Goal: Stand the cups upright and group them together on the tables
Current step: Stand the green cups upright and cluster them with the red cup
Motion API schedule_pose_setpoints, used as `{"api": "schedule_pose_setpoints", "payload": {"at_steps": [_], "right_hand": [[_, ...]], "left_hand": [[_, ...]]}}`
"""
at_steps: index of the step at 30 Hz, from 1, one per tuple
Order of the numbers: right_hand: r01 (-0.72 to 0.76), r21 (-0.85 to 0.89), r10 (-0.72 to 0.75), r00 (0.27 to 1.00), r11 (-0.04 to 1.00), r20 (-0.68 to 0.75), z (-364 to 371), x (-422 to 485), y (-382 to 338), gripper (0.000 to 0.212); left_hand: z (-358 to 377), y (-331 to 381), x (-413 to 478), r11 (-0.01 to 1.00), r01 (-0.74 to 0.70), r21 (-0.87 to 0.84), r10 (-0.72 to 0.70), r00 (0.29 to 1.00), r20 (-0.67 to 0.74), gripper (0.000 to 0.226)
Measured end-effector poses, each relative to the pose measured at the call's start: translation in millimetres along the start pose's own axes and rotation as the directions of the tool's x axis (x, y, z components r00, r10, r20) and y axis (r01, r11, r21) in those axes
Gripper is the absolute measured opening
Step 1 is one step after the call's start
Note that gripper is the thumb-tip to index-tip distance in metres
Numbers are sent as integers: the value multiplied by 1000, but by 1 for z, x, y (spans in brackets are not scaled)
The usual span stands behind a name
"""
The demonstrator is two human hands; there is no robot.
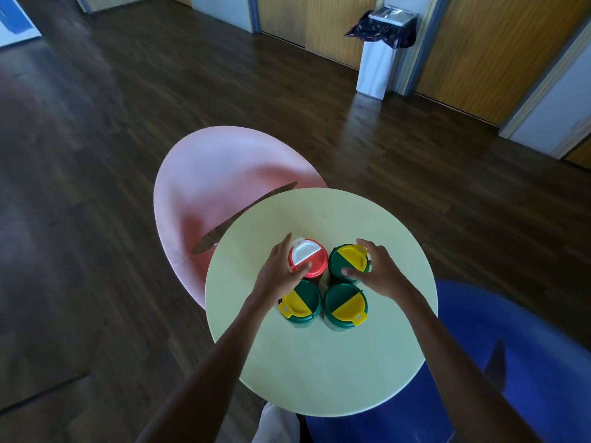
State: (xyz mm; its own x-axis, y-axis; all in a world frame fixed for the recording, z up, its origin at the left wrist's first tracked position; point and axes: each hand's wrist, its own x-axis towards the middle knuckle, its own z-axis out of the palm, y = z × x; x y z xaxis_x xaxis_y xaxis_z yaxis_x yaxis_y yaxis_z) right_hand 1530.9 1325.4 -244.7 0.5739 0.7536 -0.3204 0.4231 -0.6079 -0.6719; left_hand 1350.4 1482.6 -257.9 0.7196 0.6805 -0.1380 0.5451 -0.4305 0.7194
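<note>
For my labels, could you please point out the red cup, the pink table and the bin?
red cup (pixel 318 265): head view, red part of its lid.
pink table (pixel 208 174): head view, bare top.
bin (pixel 374 71): head view, front panel.

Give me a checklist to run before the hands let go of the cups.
1. Cups upright: ok. The red cup, far green cup, near left green cup and near right green cup stand lids up.
2. Cups grouped: ok, two by two on the yellow table.
3. Left hand holds red cup: ok, fingers curled round it.
4. Right hand holds far green cup: ok.
5. Stray cups on pink table or blue table: cannot tell; both are partly hidden.
</note>
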Motion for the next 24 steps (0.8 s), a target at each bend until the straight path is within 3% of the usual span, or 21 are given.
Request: {"api": "schedule_pose_setpoints", "payload": {"at_steps": [4, 8, 10, 13, 19, 24], "right_hand": [[-59, 296, 109, 982, 953, -155, 9, -37, 15, 58], [-95, 485, 173, 978, 869, -117, 36, -78, 29, 74], [-109, 512, 159, 986, 852, -55, 49, -88, 35, 85], [-96, 519, 106, 994, 850, 11, 64, -92, 37, 94], [-56, 574, 108, 992, 817, -58, 71, -90, 31, 72], [-45, 583, 97, 994, 811, -58, 68, -92, 31, 68]], "left_hand": [[-2, -26, -40, 949, 106, -297, -144, 983, -110, 53], [13, -59, -86, 935, 129, -330, -104, 990, 91, 86], [23, -63, -93, 957, 100, -271, -66, 989, 134, 95], [31, -57, -90, 959, 88, -268, -61, 993, 104, 92], [37, -54, -81, 948, 104, -300, -101, 995, 26, 81], [38, -50, -78, 922, 134, -363, -131, 991, 35, 76]]}}
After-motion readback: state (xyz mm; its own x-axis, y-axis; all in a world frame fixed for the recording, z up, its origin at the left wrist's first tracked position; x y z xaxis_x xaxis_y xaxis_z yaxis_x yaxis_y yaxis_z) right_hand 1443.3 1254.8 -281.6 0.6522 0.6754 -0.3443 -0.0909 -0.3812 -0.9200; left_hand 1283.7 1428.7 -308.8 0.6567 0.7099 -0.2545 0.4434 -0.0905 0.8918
